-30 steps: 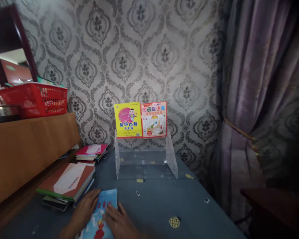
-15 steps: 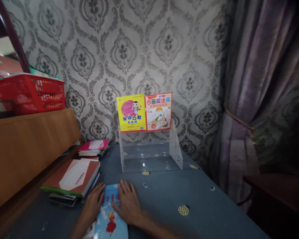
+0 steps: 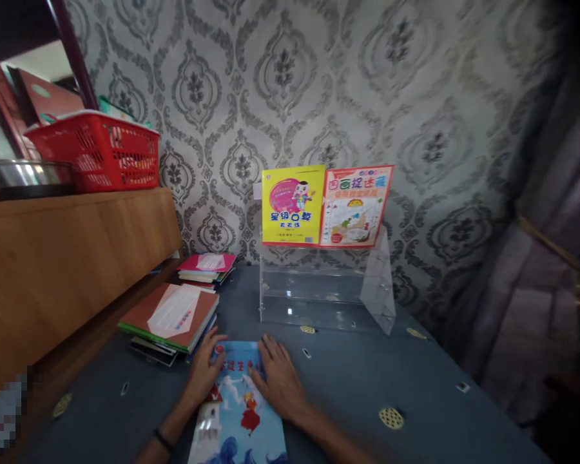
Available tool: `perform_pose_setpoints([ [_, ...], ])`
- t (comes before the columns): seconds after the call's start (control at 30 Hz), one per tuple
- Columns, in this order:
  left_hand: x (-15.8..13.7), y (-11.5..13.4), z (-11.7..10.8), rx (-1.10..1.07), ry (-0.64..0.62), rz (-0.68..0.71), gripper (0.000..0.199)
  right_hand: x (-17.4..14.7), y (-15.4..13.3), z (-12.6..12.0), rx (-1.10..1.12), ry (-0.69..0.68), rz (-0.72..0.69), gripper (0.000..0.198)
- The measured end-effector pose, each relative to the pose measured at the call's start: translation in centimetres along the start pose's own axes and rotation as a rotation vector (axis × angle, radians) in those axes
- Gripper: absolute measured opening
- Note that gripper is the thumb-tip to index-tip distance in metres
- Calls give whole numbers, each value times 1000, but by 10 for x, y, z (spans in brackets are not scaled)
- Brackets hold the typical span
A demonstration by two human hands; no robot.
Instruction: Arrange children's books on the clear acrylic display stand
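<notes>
A blue storybook [image 3: 265, 428] with a red-dressed figure on its cover lies face up on the table in front of me. My left hand [image 3: 207, 367] grips its left edge, the thumb over the cover and the fingers along the side. On the opposite edge my right hand [image 3: 280, 377] holds it too, thumb on the cover and fingers reaching toward the top corner. Beyond stands a clear acrylic display rack [image 3: 379, 293]. Its top tier carries a yellow workbook [image 3: 294, 206] and, beside it, a red-bordered book [image 3: 355, 206]. The lower tiers hold no books.
To the left lies a stack of books with a brown cover on top [image 3: 152, 306]; a smaller stack with a pink book [image 3: 186, 263] sits behind it. A red basket [image 3: 101, 151] and a metal bowl [image 3: 26, 177] rest on a wooden ledge [image 3: 77, 258]. A curtain [image 3: 526, 309] hangs at right.
The view has turned left, so everything sits farther right in the picture. More of the storybook's cover shows. Both hands remain at its edges.
</notes>
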State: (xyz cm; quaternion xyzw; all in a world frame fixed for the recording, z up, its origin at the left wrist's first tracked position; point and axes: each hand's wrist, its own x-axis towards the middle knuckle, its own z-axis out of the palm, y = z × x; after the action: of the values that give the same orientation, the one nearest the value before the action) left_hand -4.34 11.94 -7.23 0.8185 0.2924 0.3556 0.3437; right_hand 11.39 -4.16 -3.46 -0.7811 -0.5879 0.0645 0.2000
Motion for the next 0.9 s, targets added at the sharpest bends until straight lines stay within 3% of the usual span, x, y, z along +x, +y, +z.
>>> perform_pose_setpoints([
  [0.17,-9,1,22,-392,-21,-168,52,5,27,11,56,103,-35,56],
  [0.33,-12,-4,32,-691,30,-397,68,5,38,19,65,81,-30,54],
  [0.47,-14,5,27,-822,20,-528,65,5,40,20,90,127,-57,51],
  [0.63,-17,36,22,-1018,-28,-883,55,5,36,15,130,132,-51,52],
  [0.8,-11,56,22,-1010,14,-937,36,3,31,10,264,150,17,53],
  [0.9,-5,58,23,-1001,63,-935,27,6,35,13,434,267,91,56],
])
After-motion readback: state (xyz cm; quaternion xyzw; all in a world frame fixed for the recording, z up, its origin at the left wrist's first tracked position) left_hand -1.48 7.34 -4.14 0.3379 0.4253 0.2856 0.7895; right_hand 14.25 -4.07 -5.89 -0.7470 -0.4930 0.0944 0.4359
